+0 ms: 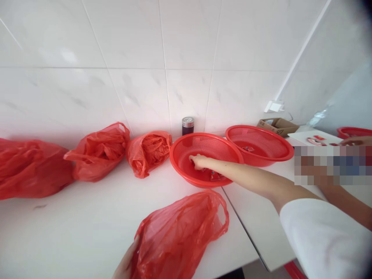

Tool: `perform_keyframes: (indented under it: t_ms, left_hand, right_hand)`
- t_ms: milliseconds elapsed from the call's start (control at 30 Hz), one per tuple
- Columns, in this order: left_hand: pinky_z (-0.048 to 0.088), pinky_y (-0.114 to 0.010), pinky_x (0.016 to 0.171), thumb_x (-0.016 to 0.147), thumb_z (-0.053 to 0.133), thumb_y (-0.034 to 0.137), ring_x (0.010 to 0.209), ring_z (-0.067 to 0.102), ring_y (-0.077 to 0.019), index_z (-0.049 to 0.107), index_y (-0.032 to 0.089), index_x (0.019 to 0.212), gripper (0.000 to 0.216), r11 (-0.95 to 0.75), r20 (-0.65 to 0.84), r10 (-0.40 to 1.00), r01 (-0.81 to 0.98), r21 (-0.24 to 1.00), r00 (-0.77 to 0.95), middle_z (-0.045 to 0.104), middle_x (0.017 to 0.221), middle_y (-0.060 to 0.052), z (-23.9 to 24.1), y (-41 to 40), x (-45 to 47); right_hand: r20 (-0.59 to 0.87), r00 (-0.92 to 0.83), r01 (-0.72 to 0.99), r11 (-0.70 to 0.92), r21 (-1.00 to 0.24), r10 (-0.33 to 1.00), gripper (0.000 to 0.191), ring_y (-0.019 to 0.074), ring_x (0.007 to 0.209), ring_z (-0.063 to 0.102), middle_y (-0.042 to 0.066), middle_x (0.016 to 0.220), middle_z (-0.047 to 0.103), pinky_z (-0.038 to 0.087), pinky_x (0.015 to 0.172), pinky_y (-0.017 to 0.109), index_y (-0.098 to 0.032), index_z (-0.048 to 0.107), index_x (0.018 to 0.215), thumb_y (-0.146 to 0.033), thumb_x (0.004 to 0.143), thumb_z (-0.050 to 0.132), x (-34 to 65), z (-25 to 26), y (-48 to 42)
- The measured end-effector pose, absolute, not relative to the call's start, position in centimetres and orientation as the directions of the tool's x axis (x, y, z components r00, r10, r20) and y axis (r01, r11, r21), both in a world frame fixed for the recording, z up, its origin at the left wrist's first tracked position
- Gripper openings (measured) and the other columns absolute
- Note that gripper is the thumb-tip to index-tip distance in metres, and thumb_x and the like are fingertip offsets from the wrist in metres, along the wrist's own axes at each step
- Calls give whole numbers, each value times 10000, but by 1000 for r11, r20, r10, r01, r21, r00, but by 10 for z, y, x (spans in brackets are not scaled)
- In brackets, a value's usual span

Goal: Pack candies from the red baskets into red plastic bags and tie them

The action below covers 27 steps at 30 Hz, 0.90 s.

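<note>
My left hand (127,260) is closed on the side of a red plastic bag (177,232) near the table's front edge. Part of that hand is hidden behind the bag, and one handle loop stands out at the bag's right end. My right hand (199,162) reaches down into a red perforated plastic basket (190,180), its fingers curled together. Whatever they pinch is too small to make out. Small red packets (215,176) lie on the basket's bottom beside this hand.
Several red bags, such as this one (151,149), line the wall to the left. A dark lidded cup (187,126) stands behind the basket. Rightward are a second red basket (261,157), a cardboard box (280,127) and another person's arm (343,199).
</note>
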<state>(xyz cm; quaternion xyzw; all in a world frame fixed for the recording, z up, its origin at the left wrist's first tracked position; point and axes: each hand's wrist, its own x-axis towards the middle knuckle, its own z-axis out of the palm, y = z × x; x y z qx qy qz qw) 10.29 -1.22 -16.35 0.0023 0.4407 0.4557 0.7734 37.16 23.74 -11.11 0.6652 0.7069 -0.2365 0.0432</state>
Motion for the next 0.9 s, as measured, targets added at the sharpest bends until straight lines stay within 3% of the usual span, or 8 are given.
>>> perform_keyframes:
  t_ms: [100, 233, 400, 533, 633, 733, 800, 900]
  left_hand:
    - [604, -297, 595, 766, 688, 234, 793, 725, -267, 727, 200, 990, 230, 537, -684, 722, -711, 455, 108, 752, 801, -65, -160, -8, 103]
    - [598, -262, 602, 826, 602, 172, 750, 722, -221, 716, 162, 904, 138, 477, -680, 733, -730, 489, 24, 742, 770, -56, -154, -3, 101]
    - [604, -281, 637, 878, 525, 163, 655, 708, -176, 691, 157, 933, 175, 436, -649, 758, -785, 440, 57, 739, 772, -49, -147, 3, 107]
    - [603, -285, 651, 915, 467, 175, 687, 714, -187, 662, 142, 1029, 228, 428, -620, 778, -808, 406, 101, 730, 730, -53, -140, 7, 116]
    - [600, -282, 653, 931, 438, 185, 706, 714, -186, 650, 138, 1055, 250, 422, -621, 778, -815, 397, 100, 739, 757, -61, -140, 6, 116]
    - [596, -282, 674, 916, 471, 177, 680, 709, -171, 666, 153, 986, 208, 402, -629, 775, -820, 408, 67, 747, 783, -47, -145, 4, 110]
    - [592, -283, 689, 897, 503, 176, 684, 708, -171, 679, 167, 988, 199, 378, -610, 792, -812, 445, 34, 749, 798, -42, -147, 2, 106]
    - [586, -292, 706, 847, 579, 200, 746, 712, -206, 697, 173, 1021, 212, 374, -586, 810, -761, 530, -10, 751, 841, -61, -146, -3, 102]
  right_hand:
    - [-336, -184, 925, 48, -376, 923, 356, 167, 816, 635, 65, 1043, 618, 526, 707, 298, -189, 523, 1157, -150, 822, 638, 375, -101, 228]
    - [-247, -278, 835, 106, -540, 928, 367, 96, 688, 615, 34, 994, 605, 497, 592, 194, -215, 410, 1170, -94, 842, 522, 381, -58, 210]
    - [-138, -640, 486, 260, -835, 756, 402, 89, 688, 618, -10, 1001, 603, 512, 599, 199, -284, 372, 1195, -175, 846, 539, 360, -27, 141]
    - [-123, -796, 508, 543, -668, 593, 417, 158, 939, 614, 40, 1146, 592, 503, 819, 292, -275, 516, 1223, -156, 827, 565, 330, -58, 89]
    - [-148, -822, 532, 649, -544, 549, 433, 229, 1199, 510, 67, 1362, 497, 400, 1002, 364, -298, 555, 1277, -225, 852, 584, 325, -75, 83]
    - [-109, -798, 504, 557, -660, 592, 389, 185, 1113, 580, 35, 1343, 538, 436, 960, 319, -313, 548, 1284, -334, 896, 543, 341, -66, 105]
    - [-93, -689, 548, 434, -715, 719, 392, 163, 991, 633, 47, 1279, 584, 494, 853, 292, -298, 502, 1316, -392, 939, 454, 361, -57, 129]
    - [-229, -343, 851, 198, -487, 911, 580, 230, 1040, 615, 111, 1355, 509, 506, 824, 350, -295, 354, 1425, -506, 900, 481, 394, -57, 162]
